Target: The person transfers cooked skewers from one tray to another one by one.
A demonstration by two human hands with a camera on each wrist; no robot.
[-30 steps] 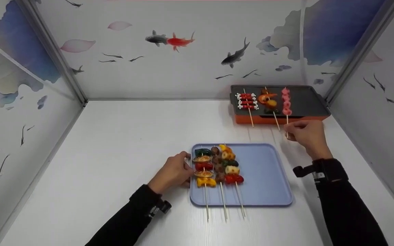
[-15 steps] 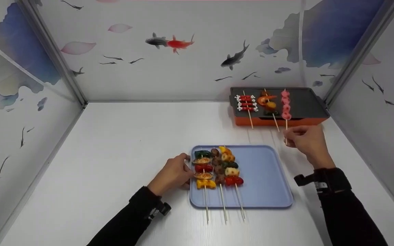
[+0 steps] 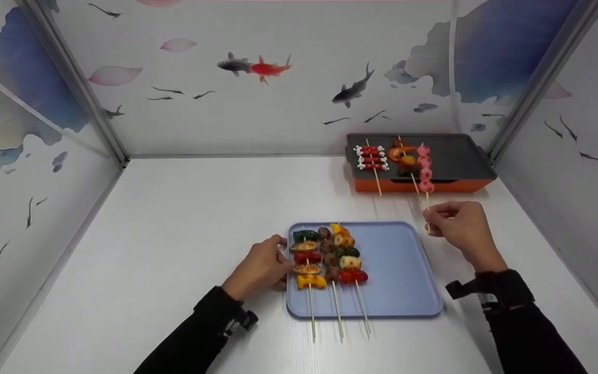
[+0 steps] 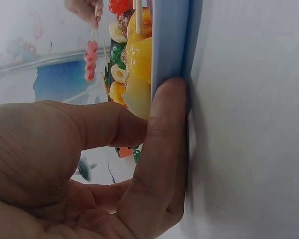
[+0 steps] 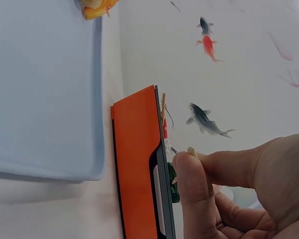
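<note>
Head view looks down over table [image 3: 174,234]; both wrist views sit close (sideways), sharing blue tray [image 4: 169,40] with it.

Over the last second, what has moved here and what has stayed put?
The right hand, pinching the stick of the pink skewer, has drawn it back off the orange grill toward the blue tray; its lowest pieces now hang past the grill's front edge. The left hand still holds the tray's left rim. The three skewers on the tray and the other two on the grill have not moved.
</note>
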